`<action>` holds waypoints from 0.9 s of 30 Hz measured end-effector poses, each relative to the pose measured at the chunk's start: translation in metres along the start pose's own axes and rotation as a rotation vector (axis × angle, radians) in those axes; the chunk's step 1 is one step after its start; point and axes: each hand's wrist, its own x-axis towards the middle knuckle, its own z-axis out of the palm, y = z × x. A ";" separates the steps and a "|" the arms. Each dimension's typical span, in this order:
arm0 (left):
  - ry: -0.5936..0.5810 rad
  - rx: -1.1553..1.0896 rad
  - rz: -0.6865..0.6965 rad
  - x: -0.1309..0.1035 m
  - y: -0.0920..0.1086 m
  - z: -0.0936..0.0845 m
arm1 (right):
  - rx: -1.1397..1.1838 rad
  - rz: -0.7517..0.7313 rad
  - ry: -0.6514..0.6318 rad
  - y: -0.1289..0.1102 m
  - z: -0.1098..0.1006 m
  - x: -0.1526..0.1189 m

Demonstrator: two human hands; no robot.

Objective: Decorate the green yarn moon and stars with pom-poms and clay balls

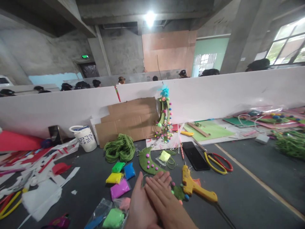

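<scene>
My left hand (140, 203) is palm up with its fingers stretched out and its thumb apart. Flat across its palm lies my right hand (164, 197), fingers straight; whatever may be between the palms is hidden. Just beyond my fingertips rests a green felt crescent (145, 162) dotted with purple balls. A smaller green felt piece (179, 192) with coloured balls is partly covered by my right hand. Beside it lies a yellow glue gun (194, 186). An opened packet of pale yellow clay (164, 156) sits behind the crescent.
Left of my hands are packets of coloured clay (119, 189) and green yarn (120, 148). A white cup (84, 138), paper scraps (41, 197) and cardboard (128, 121) stand or lie farther left. Rightward are a phone (195, 156) and scissors (218, 162). A decorated green hanging piece (165, 111) leans against the white partition (226, 95).
</scene>
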 end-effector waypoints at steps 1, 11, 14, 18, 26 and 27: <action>0.001 0.003 0.018 -0.001 0.001 0.001 | -0.001 -0.016 0.011 0.001 -0.001 0.001; -0.017 0.028 0.055 -0.007 0.009 0.012 | -0.049 -0.133 0.050 0.000 -0.007 0.012; -0.052 0.041 -0.016 -0.007 0.011 0.010 | -0.050 -0.214 0.085 0.001 -0.009 0.013; -0.037 0.043 -0.004 -0.008 0.013 0.005 | -0.056 -0.128 -0.012 0.000 -0.009 0.015; -0.015 0.022 0.021 -0.013 0.015 0.008 | -0.003 -0.132 -0.059 -0.003 -0.011 0.022; -0.020 0.019 0.038 -0.014 0.016 0.008 | -0.008 -0.140 -0.056 -0.003 -0.012 0.022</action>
